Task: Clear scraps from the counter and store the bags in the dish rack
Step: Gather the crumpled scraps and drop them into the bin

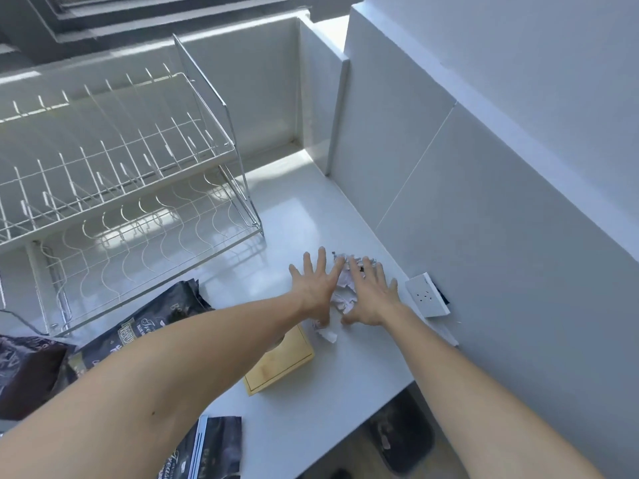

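Observation:
A small heap of crumpled paper scraps [342,295] lies on the white counter [297,216] near the right wall. My left hand [313,286] and my right hand [371,293] rest flat on either side of the heap, fingers spread, partly covering it. One loose scrap [326,335] sits just below my left hand. Black printed bags lie at the lower left: one [145,326] under my left forearm, another [207,451] at the bottom edge, a dark one [24,371] at far left. The white wire dish rack [131,174] stands behind them with both tiers bare.
A yellow wooden board [287,361] lies under my left wrist. A white wall socket [427,293] juts from the tiled wall right of my right hand. The counter's front edge drops to the floor, where a dark bin [401,430] stands.

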